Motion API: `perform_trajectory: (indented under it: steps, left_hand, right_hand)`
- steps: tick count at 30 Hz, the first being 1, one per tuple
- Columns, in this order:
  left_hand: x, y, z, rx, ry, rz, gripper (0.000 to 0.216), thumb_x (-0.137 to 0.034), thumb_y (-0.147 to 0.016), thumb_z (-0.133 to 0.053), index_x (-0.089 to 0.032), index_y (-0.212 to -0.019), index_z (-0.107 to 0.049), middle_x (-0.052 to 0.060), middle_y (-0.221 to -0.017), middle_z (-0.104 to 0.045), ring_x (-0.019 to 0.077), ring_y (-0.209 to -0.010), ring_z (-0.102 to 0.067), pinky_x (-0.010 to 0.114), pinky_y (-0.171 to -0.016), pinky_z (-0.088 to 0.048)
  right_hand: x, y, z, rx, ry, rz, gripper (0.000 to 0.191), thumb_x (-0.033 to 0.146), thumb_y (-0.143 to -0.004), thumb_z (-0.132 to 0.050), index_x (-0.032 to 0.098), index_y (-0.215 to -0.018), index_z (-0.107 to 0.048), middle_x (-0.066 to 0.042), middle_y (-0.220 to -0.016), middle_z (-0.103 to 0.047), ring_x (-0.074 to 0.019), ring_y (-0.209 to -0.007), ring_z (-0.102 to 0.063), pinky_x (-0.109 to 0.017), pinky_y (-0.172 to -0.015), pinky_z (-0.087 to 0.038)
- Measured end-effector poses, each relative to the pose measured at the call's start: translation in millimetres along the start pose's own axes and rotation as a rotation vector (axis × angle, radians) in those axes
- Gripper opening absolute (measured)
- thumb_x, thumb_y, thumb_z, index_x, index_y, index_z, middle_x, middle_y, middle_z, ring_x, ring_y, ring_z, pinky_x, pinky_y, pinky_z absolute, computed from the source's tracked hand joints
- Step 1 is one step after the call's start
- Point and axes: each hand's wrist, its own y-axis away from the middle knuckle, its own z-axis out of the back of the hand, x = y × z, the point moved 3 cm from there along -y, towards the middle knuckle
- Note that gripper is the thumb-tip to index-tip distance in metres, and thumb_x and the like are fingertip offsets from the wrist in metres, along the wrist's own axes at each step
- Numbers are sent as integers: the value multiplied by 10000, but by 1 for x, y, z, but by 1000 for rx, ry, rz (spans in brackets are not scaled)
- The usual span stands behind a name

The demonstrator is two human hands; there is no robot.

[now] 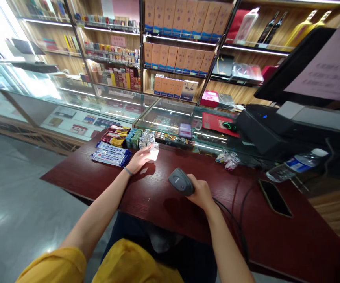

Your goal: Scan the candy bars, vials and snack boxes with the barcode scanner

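My right hand [201, 193] is closed around the handle of a grey barcode scanner [180, 181], whose head points left over the dark red counter [99, 177]. A black cable trails from it to the right. My left hand [139, 159] reaches forward and grips a small clear cup-like container [154, 152], lifted a little above the counter. Just beyond it stands a cluster of similar small clear containers [146, 138].
Blue-and-white packs [111, 154], red packs [115, 135] and green items [133, 139] lie at the counter's far left. A phone [274, 197] and a lying water bottle [295, 165] are at the right, beside a black till machine [261, 129]. Glass display cases and stocked shelves stand behind.
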Motion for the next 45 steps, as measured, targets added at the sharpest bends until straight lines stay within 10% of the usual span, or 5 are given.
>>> perform_trajectory:
  steps: [21, 31, 45]
  left_hand:
    - [5, -7, -28, 20, -92, -29, 604, -362, -636, -865, -186, -1168, -640, 90, -1120, -707, 210, -999, -675, 369, -942, -518]
    - [21, -45, -132, 91, -218, -202, 550, -386, -717, -798, -167, -1184, -608, 93, -1174, -694, 235, -1085, -645, 399, -996, -488]
    - [152, -103, -293, 90, -522, -285, 459, -203, -598, -845, -155, -957, -563, 59, -939, -625, 207, -866, -620, 390, -857, -489]
  right_hand:
    - [-18, 4, 30, -119, -4, -137, 379, 306, -749, -677, 248, -1114, -596, -18, -828, -751, -244, -698, -730, -272, -622, -479]
    - [-48, 48, 82, -224, 56, -263, 351, 339, -749, -686, 239, -1078, -615, -24, -786, -748, -256, -694, -736, -275, -611, -489]
    - [-104, 129, 151, -343, 185, -436, 363, 341, -759, -675, 243, -1105, -620, -37, -830, -762, -267, -724, -739, -284, -619, -504]
